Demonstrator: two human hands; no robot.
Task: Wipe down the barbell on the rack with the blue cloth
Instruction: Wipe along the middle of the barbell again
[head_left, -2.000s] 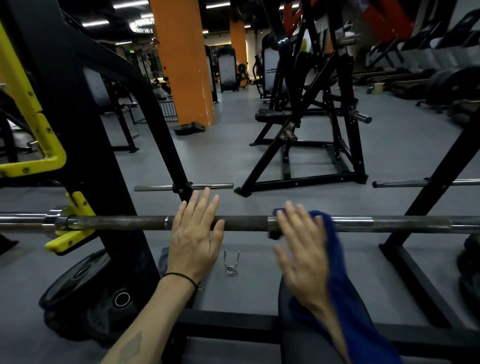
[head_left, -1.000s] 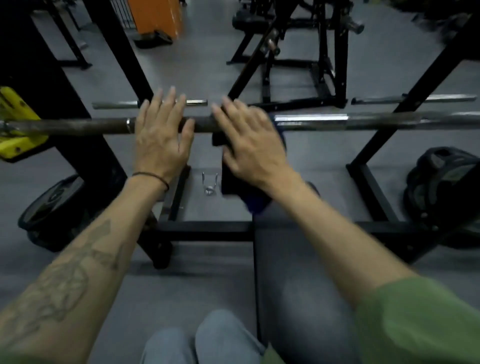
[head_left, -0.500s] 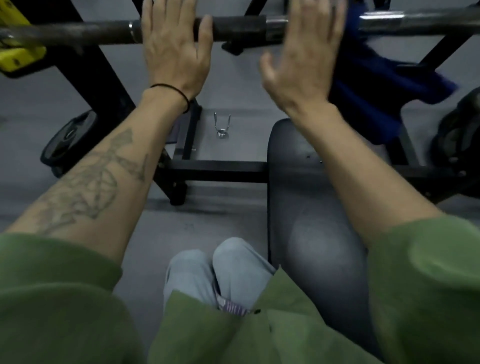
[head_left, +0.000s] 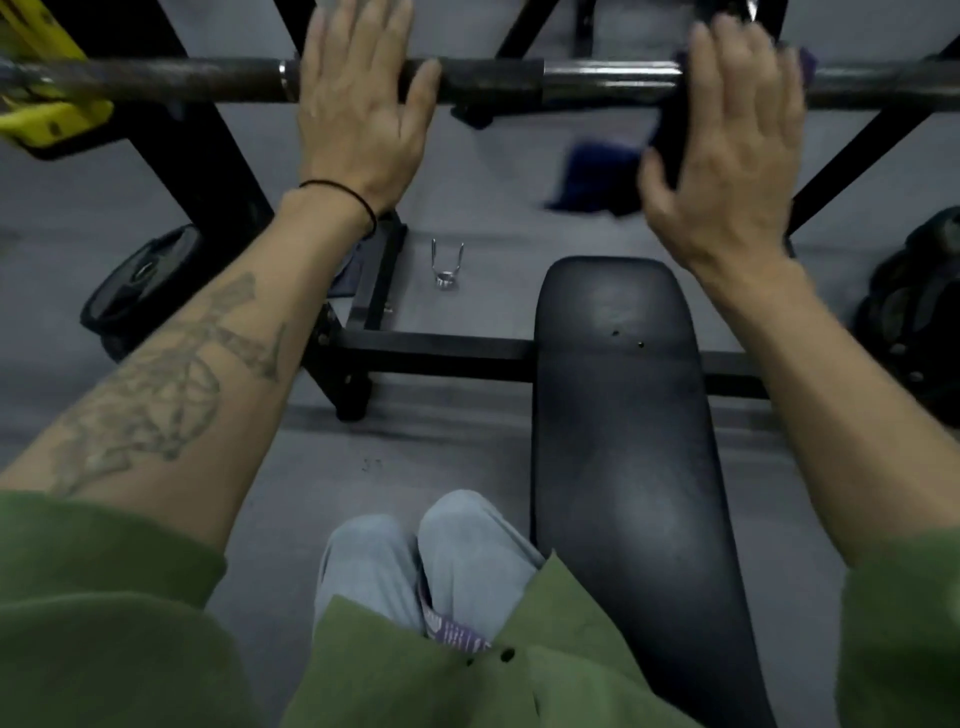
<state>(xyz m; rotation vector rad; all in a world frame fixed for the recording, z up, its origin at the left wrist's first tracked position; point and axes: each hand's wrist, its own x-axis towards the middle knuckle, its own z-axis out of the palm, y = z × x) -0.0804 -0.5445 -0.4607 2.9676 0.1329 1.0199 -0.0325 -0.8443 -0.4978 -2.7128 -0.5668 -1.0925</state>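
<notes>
Since 0.5 s ago, we slid right hand (head_left: 727, 150) rightward, flat-fingered, pressing blue cloth (head_left: 597, 176) on barbell (head_left: 608, 80); left hand (head_left: 358, 109) flat, holding nothing.

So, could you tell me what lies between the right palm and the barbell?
In the head view, the blue cloth lies between the right hand and the barbell, its tail hanging below.

nothing here reads as text; the purple tag (head_left: 453, 633) at the person's waist carries print too blurred to make out.
</notes>
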